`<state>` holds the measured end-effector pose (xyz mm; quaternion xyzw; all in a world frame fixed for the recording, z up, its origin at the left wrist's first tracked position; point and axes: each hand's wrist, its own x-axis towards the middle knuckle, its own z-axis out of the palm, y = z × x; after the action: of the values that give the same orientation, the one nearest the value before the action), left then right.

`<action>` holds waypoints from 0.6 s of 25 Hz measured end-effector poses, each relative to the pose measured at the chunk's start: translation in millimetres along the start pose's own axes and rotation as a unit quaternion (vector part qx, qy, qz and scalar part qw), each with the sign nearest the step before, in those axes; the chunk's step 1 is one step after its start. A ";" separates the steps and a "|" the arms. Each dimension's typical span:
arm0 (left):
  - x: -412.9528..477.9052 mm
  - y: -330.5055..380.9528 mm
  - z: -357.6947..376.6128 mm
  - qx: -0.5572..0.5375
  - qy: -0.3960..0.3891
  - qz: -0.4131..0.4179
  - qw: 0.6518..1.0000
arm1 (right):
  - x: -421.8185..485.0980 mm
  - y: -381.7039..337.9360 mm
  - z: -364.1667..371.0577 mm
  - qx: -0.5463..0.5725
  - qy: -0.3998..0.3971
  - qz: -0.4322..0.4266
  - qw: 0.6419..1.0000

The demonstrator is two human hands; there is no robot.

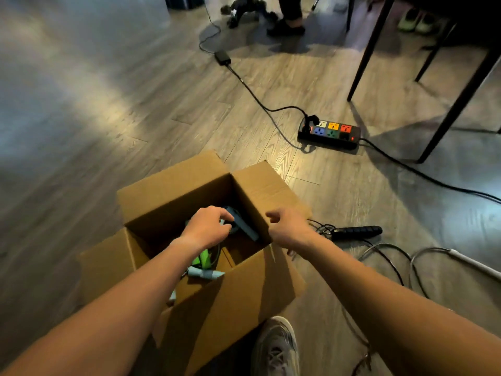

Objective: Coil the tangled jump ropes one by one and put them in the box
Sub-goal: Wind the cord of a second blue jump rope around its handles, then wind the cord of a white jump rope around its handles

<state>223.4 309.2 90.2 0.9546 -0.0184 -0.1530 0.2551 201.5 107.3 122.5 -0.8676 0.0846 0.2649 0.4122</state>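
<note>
Left hand [207, 226] is gripping one blue-grey handle [245, 226] inside one box [168, 196]; right hand [287, 226] is curling loosely, grasp unclear. One black handle [357, 231] is lying beside it.

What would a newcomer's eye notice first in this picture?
The open cardboard box in the centre, with the left hand inside it gripping a blue-grey handle and the right hand at its right wall. Next, the power strip with coloured sockets behind it, and a black rope handle lying right of the box.
</note>
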 end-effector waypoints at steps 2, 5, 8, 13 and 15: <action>-8.7 40.4 0.2 -0.007 -0.013 0.041 0.999 | -30.7 14.5 -28.4 0.025 0.030 0.016 0.999; -17.0 99.3 9.2 -0.005 -0.032 0.097 0.995 | -67.9 37.8 -66.5 0.046 0.070 0.030 0.996; -20.7 158.6 34.9 0.000 -0.067 0.151 0.986 | -97.5 78.3 -101.2 0.073 0.111 0.042 0.990; -19.9 223.4 110.7 0.014 -0.152 0.193 0.969 | -115.8 166.1 -126.9 0.077 0.159 0.083 0.981; -17.6 240.5 153.3 0.036 -0.190 0.209 0.958 | -113.6 211.0 -129.7 0.077 0.161 0.118 0.977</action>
<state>170.7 28.3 87.6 0.8911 -0.2716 -0.2740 0.2388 79.0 -135.7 108.6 -0.8485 0.2718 0.1608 0.4246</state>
